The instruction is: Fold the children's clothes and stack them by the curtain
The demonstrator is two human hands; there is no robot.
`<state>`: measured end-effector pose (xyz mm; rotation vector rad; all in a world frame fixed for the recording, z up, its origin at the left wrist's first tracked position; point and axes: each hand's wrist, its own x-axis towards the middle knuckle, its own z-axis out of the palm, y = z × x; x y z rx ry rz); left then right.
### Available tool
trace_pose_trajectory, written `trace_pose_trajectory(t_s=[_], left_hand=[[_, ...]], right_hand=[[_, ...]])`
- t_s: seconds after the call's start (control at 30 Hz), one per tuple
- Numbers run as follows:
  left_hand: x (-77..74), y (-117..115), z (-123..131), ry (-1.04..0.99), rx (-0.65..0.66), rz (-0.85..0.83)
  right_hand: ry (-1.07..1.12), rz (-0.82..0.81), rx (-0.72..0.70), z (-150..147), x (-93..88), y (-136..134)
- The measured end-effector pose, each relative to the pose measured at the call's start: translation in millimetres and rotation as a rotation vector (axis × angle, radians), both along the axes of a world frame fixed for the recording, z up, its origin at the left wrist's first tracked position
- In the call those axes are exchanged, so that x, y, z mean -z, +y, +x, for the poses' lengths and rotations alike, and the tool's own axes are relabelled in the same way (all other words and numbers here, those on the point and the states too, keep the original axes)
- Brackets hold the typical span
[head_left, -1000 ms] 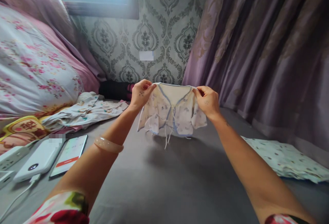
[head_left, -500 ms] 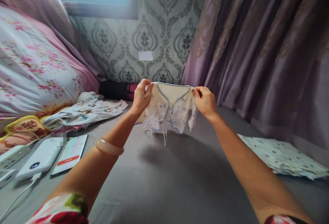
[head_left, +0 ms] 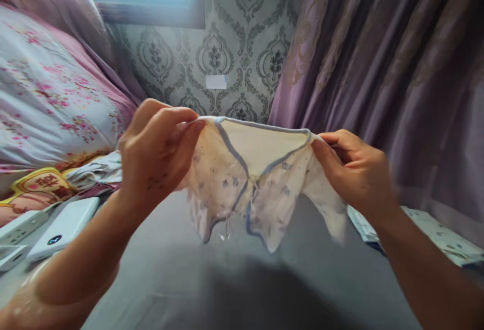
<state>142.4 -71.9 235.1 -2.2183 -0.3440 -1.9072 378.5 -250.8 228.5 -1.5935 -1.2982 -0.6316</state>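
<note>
A small cream baby shirt with blue trim and a tiny print hangs in the air, its crossed front facing me. My left hand pinches it at the left shoulder, fingers closed. At the opposite shoulder, my right hand grips the cloth between thumb and fingers. The neckline is stretched between both hands. Thin tie strings at the front are blurred. Below the shirt lies the grey bed sheet, with a dark shadow on it.
To the left are a white power bank, a power strip, crumpled printed clothes and floral bedding. Folded printed cloth lies on the right beside the purple curtain. A patterned wall stands behind.
Both hands have brought the shirt nearer to me, so it looks larger. It is pulled wider at the shoulders, and its hem and strings swing. My left arm now covers the phone.
</note>
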Motion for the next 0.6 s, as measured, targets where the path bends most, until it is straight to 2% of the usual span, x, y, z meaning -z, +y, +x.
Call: trace_pose_trajectory(t_s=[0.13, 0.23, 0.33, 0.5, 0.6], left_hand=[[-8.4, -18.7, -27.1, 0.159, -0.029, -0.16], [6.7, -7.1, -23.8, 0.327, 0.024, -0.328], [46.4, 20.1, -2.3, 0.526, 0.063, -0.468], [139.8, 60.9, 42.4, 0.714, 0.139, -0.612], [181.1, 75.1, 59.7, 0.797, 0.088, -0.657]], right_hand=[[0.22, -0.231, -0.069, -12.7, -14.3, -23.5], [0.372, -0.441, -0.117, -3.1, -5.4, -16.8], [0.388, -0.571, -0.144, 16.8, 30.5, 6.6], [0.156, -0.613, -0.048, 47.3, 125.3, 49.0], [0.006, -0.754, 0.03, 57.8, 168.4, 63.7]])
